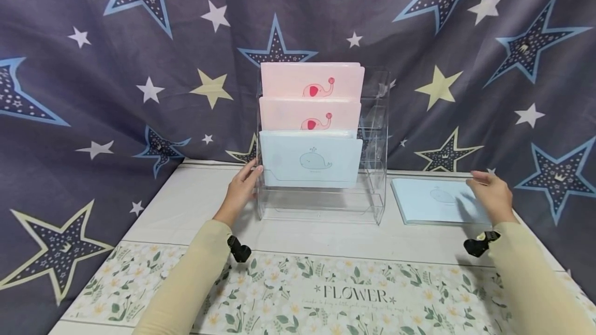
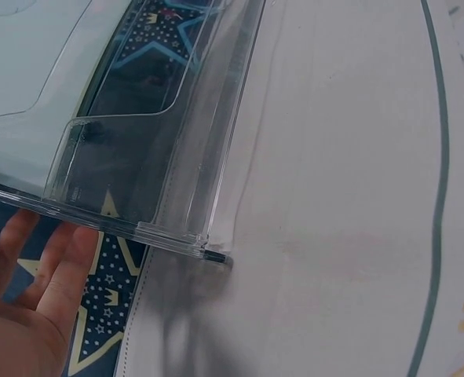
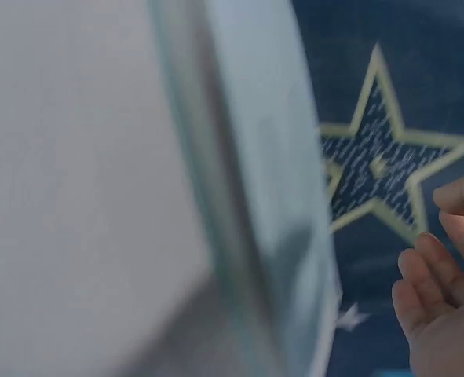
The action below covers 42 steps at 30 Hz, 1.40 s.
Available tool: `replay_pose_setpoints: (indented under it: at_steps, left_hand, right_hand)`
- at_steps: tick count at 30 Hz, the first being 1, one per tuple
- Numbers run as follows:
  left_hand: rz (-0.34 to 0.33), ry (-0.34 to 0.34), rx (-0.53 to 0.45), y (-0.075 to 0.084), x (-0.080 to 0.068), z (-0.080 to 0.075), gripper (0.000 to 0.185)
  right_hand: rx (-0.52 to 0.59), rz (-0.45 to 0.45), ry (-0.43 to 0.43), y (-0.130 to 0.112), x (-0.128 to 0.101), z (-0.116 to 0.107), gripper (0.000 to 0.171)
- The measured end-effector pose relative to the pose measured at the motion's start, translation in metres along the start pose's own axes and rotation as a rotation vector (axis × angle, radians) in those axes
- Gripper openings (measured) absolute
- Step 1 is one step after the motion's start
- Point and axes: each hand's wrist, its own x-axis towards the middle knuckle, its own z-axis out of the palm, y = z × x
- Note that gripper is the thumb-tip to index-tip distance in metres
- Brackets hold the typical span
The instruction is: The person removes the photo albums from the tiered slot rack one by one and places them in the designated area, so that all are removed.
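Note:
A clear acrylic tiered rack stands at the middle of the table. It holds two pink elephant folders above a light blue whale folder. My left hand rests with straight fingers against the rack's left side wall. Another light blue whale folder lies flat on the table to the right of the rack. My right hand hovers over that folder's right part with relaxed fingers, holding nothing; its fingers show in the blurred right wrist view beside the folder's edge.
A white tablecloth with a floral "FLOWER" band along the near side covers the table. A dark star-patterned curtain hangs close behind the table and down both sides.

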Motion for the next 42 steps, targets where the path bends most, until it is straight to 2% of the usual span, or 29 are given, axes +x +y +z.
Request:
replay_pose_setpoints:
  at_steps: [5, 10, 13, 17, 22, 27, 34, 42]
  left_hand:
    - [0.006, 0.001, 0.006, 0.001, 0.0, 0.0, 0.069]
    - [0.005, -0.004, -0.001, -0.001, 0.0, 0.0, 0.071]
    - [0.007, -0.006, 0.004, -0.002, 0.001, -0.001, 0.071]
    - [0.01, -0.006, 0.011, -0.002, 0.002, -0.002, 0.069]
    - [0.013, -0.003, 0.009, -0.002, 0.001, -0.002, 0.067]
    - [0.009, 0.001, 0.001, -0.002, 0.001, -0.001, 0.067]
    - [0.003, 0.002, -0.008, -0.002, 0.001, -0.001, 0.068]
    - [-0.004, 0.005, -0.003, -0.001, 0.002, 0.0, 0.067]
  right_hand:
    - [0.046, -0.12, -0.027, -0.034, -0.011, 0.0, 0.056]
    - [0.1, -0.295, -0.02, -0.067, -0.027, 0.005, 0.049]
    - [0.133, -0.402, -0.014, -0.087, -0.037, 0.011, 0.044]
    - [0.136, -0.501, -0.045, -0.114, -0.05, 0.023, 0.039]
    - [0.162, -0.568, -0.123, -0.143, -0.063, 0.042, 0.035]
    - [0.179, -0.61, -0.22, -0.162, -0.072, 0.06, 0.035]
    - [0.175, -0.629, -0.201, -0.173, -0.079, 0.074, 0.033]
    - [0.135, -0.617, -0.314, -0.18, -0.083, 0.089, 0.04]
